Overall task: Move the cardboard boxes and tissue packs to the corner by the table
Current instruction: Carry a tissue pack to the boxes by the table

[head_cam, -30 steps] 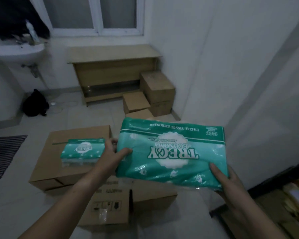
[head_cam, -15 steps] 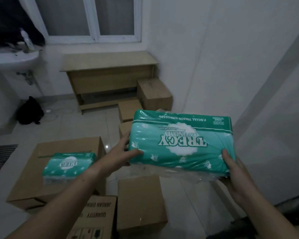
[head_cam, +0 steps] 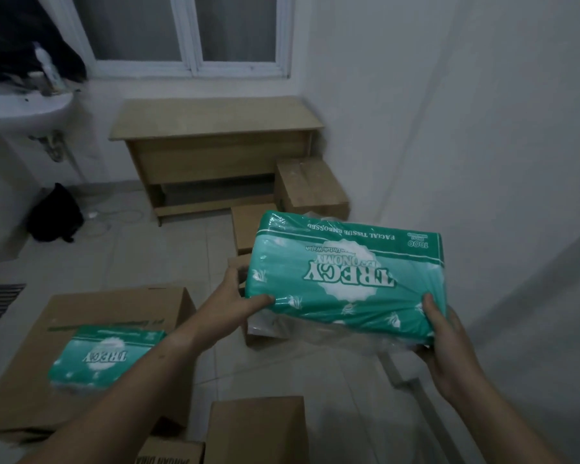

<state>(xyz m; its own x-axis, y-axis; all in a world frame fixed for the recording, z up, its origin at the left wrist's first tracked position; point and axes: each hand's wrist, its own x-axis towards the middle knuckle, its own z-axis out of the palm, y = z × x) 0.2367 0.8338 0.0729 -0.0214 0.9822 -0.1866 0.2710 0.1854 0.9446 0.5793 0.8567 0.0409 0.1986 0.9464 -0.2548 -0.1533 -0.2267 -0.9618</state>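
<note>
At the pack's near edge, the left hand (head_cam: 235, 303) pinches the 9 o'clock end, thumb flat on top and fingers curled behind. The right hand (head_cam: 446, 343) grips the 4 o'clock corner, thumb on top, fingers tucked underneath out of sight. Between them the tissue pack (head_cam: 345, 279), a soft, glossy green plastic brick, is held in the air, with loose clear film crinkling beneath. Beyond it at 12 o'clock, matte cardboard boxes (head_cam: 310, 185) sit in the corner beside the pale wooden table (head_cam: 215, 118). At 8 o'clock a second pack (head_cam: 104, 358) lies on a broad brown carton (head_cam: 64, 316).
</note>
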